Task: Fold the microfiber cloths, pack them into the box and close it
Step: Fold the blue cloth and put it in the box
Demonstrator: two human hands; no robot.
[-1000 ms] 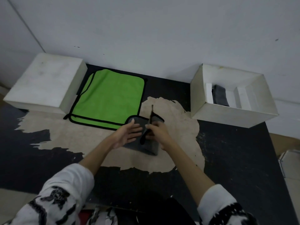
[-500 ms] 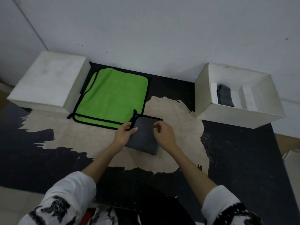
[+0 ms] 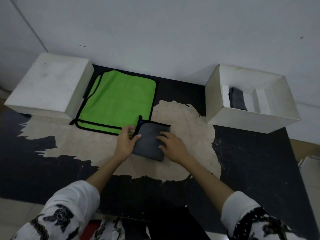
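Note:
A folded grey cloth [image 3: 149,141] with black trim lies on the worn table in front of me. My left hand [image 3: 126,141] pinches its left edge between thumb and fingers. My right hand [image 3: 171,144] rests flat on its right side, fingers spread. Behind it a green cloth [image 3: 119,103] with a black border lies spread out, one edge doubled over at the left and front. At the right stands the open white box [image 3: 249,118], and another folded grey cloth [image 3: 238,98] stands inside it between white dividers.
A white box lid [image 3: 46,87] lies upside-up at the far left, next to the green cloth. The black table [image 3: 251,161] has a large bare patch in its middle. A white wall rises right behind the boxes. Floor shows past the table's right edge.
The raised flap of the grey cloth has been laid down, so it lies flat and folded. My left hand shifted to its left edge; my right hand now lies flat on top.

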